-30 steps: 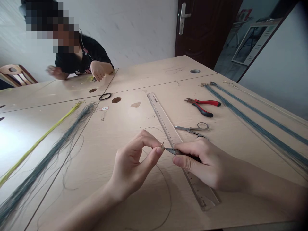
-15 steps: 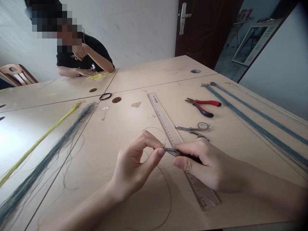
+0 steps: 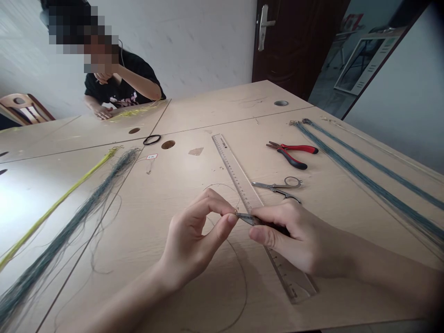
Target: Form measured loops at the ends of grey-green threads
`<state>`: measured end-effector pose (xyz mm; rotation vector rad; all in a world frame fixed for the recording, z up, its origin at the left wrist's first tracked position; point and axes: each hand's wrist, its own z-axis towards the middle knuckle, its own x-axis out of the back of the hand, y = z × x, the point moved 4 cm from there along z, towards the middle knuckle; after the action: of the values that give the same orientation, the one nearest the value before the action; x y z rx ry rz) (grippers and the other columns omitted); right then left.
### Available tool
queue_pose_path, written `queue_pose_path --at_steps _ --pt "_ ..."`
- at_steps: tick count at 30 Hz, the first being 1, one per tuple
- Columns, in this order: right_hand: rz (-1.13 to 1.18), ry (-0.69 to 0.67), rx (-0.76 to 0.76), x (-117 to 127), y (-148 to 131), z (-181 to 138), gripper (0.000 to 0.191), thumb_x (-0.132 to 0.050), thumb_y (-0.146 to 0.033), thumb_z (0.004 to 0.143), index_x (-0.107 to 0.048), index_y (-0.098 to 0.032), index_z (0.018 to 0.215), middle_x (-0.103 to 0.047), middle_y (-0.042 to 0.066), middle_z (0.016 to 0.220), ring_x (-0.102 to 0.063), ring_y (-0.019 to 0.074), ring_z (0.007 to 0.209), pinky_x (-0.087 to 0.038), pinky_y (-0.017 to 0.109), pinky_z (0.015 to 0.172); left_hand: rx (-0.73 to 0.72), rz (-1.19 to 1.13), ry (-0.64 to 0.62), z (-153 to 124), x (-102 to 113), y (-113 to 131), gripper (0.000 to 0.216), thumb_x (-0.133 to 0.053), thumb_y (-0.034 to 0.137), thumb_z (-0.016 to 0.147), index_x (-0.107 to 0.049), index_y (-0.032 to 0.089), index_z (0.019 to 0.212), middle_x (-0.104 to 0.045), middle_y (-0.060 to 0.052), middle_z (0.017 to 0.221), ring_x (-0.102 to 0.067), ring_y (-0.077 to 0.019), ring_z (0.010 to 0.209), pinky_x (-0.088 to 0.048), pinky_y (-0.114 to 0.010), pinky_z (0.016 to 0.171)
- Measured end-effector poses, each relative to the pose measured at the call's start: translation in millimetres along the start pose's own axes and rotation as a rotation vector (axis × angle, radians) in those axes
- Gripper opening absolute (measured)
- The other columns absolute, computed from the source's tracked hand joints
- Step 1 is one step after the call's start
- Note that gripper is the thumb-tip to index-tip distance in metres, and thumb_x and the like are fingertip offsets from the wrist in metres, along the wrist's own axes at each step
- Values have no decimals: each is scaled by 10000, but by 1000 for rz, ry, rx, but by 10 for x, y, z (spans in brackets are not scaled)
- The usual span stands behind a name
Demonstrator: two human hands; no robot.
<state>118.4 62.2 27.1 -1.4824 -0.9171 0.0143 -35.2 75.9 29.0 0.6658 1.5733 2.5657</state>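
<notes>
Between thumb and forefinger, my left hand point(image 3: 197, 240) pinches a tiny metal ring or clasp point(image 3: 237, 211) with a thin cord point(image 3: 243, 263) curving from it down over the table. My right hand point(image 3: 294, 236) is closed around small pliers point(image 3: 247, 218), whose pointed jaws touch the metal piece at my left fingertips. Most of the pliers' handles are hidden in my palm. Under my right hand lies a clear ruler point(image 3: 239, 178), slanting across the table. Folding scissors point(image 3: 277, 186) rest just beyond my right knuckles.
Red-and-black pliers point(image 3: 294, 150) lie beyond the scissors. Blue-grey cord bundles point(image 3: 364, 173) run along the right; a yellow bundle point(image 3: 65, 196) and a grey-green bundle point(image 3: 83, 210) lie left. A black hair tie point(image 3: 152, 139) sits near a table hole. Across the table sits another person point(image 3: 138, 76).
My hands, the pliers and the metal piece stay almost still. Across the table, the other person's lower hand has moved left and the yellow strands there have spread.
</notes>
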Motion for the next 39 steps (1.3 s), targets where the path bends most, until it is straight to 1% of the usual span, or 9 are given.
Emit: queue_pose_path --at_steps 4,8,13,20,24,32,39 --pt "8 0 -12 -9 8 1 359 -463 -383 886 -358 -176 613 -329 -53 555 -335 93 540 -268 250 516 0 -15 -12 -3 -1 -2 125 -546 163 858 -596 171 743 -560 -22 724 -528 -132 694 -426 -276 630" --pt "8 22 -5 -4 7 -3 364 -485 -363 880 -341 -177 603 -311 -58 543 -321 87 521 -251 248 493 -3 -9 -2 -5 3 -5 140 -541 174 861 -595 171 732 -558 -23 718 -528 -135 695 -426 -279 634" --pt "-1 15 13 -1 -13 -17 352 -498 -340 879 -351 -175 605 -327 -59 543 -333 84 519 -258 245 491 -4 -11 3 -13 7 -21 111 -555 172 854 -598 172 751 -558 -23 725 -526 -136 699 -424 -276 633" --pt "-7 35 6 17 -19 -11 359 -455 -377 901 -355 -176 621 -330 -55 558 -334 87 530 -254 248 493 -11 -1 30 -6 15 -16 118 -553 163 852 -592 181 741 -564 -19 729 -525 -137 712 -427 -278 646" --pt "17 3 18 10 -13 -4 355 -511 -360 874 -343 -176 622 -323 -57 558 -313 83 522 -237 245 488 -7 -11 11 -3 4 -6 129 -550 180 856 -594 175 735 -565 -24 718 -533 -143 699 -431 -287 637" --pt "23 -2 14 2 -15 -14 367 -516 -352 871 -328 -176 609 -308 -61 547 -303 80 513 -227 241 480 -8 -27 -26 -9 0 -22 120 -538 161 866 -596 174 761 -556 -18 729 -533 -131 714 -430 -275 649" --pt "21 -3 -1 -2 -11 1 381 -506 -360 873 -313 -179 599 -287 -62 542 -292 84 514 -226 246 486 -13 -14 -21 -1 -1 3 130 -540 159 863 -602 171 750 -553 -15 713 -530 -128 702 -427 -276 647"
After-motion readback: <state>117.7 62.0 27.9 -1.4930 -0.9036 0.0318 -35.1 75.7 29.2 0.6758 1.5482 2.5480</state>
